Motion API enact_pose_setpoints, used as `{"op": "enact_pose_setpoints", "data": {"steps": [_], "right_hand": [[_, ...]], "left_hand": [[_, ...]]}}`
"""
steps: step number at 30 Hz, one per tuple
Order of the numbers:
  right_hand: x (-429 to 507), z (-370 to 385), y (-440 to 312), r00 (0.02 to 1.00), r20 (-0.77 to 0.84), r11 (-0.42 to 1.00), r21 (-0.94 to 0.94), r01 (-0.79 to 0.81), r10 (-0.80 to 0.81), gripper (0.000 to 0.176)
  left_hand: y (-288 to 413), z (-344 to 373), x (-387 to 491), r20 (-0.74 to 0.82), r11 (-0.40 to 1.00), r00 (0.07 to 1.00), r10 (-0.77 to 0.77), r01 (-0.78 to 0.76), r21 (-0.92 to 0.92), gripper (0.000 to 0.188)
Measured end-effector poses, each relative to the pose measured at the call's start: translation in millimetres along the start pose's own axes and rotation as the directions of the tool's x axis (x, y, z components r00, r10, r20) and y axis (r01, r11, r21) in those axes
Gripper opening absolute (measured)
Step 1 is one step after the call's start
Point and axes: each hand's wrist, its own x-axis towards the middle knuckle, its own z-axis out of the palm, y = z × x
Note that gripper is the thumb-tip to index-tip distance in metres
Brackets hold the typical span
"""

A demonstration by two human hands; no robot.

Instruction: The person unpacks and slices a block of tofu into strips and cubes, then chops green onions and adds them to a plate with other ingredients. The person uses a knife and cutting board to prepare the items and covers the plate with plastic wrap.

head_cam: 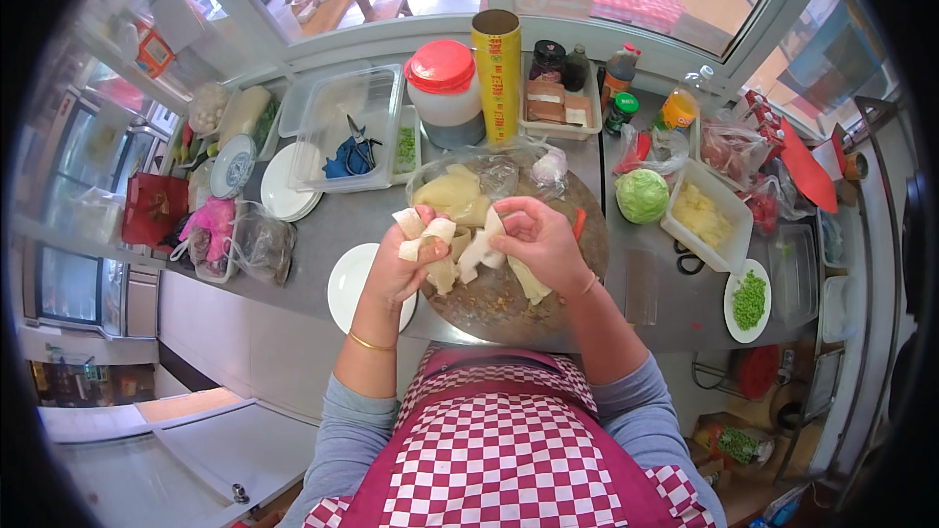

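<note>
My left hand (400, 264) is closed on several pale, floppy strips (441, 275) that look like tofu skin or a similar sheet food. Between the fingertips of my right hand (539, 246) is a whitish piece (482, 253) of such food. Both hands are raised over a round, stained chopping board (477, 312). Another pale strip (528, 280) hangs or lies beneath my right hand; which of the two is unclear. Beyond my hands, a clear plastic bag on the board holds yellowish folded sheets (452, 194). A wrapped onion or garlic bulb (549, 166) sits at the board's far edge.
White plates (352, 286) lie left of the board. A red-lidded jar (444, 92) and a tall yellow tube (497, 81) stand behind it. To the right are a cabbage (642, 196), a tub of yellow shreds (703, 216), black-handled scissors (688, 258) and a plate of chopped greens (748, 301).
</note>
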Motion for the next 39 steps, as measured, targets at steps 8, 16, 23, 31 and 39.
{"op": "enact_pose_setpoints", "data": {"steps": [8,16,23,31,39], "right_hand": [[3.2,8.7,13.2,0.988,0.153,0.992,-0.127,0.027,-0.007,0.014],[22.7,0.5,9.7,0.975,0.189,0.993,-0.042,-0.109,0.115,0.025],[25.2,-64.2,86.0,1.0,-0.028,0.346,-0.938,-0.031,0.013,0.031],[-16.2,-94.7,180.2,0.998,-0.055,0.137,-0.989,-0.053,-0.009,0.02],[2.1,-36.4,30.6,0.997,0.049,0.738,-0.674,-0.017,0.067,0.021]], "left_hand": [[-22.4,15.1,9.3,0.007,0.926,0.996,0.088,-0.084,0.368,0.013],[-38.6,34.1,15.5,0.024,0.696,0.973,0.228,-0.18,0.695,0.023],[-22.1,15.8,11.8,-0.248,0.96,0.968,-0.049,0.114,0.254,0.018],[-27.1,-7.3,-2.5,-0.215,0.996,0.973,-0.082,0.075,-0.041,0.015],[-58.9,10.2,7.1,-0.13,0.982,0.975,-0.182,0.187,0.032,0.015]]}}
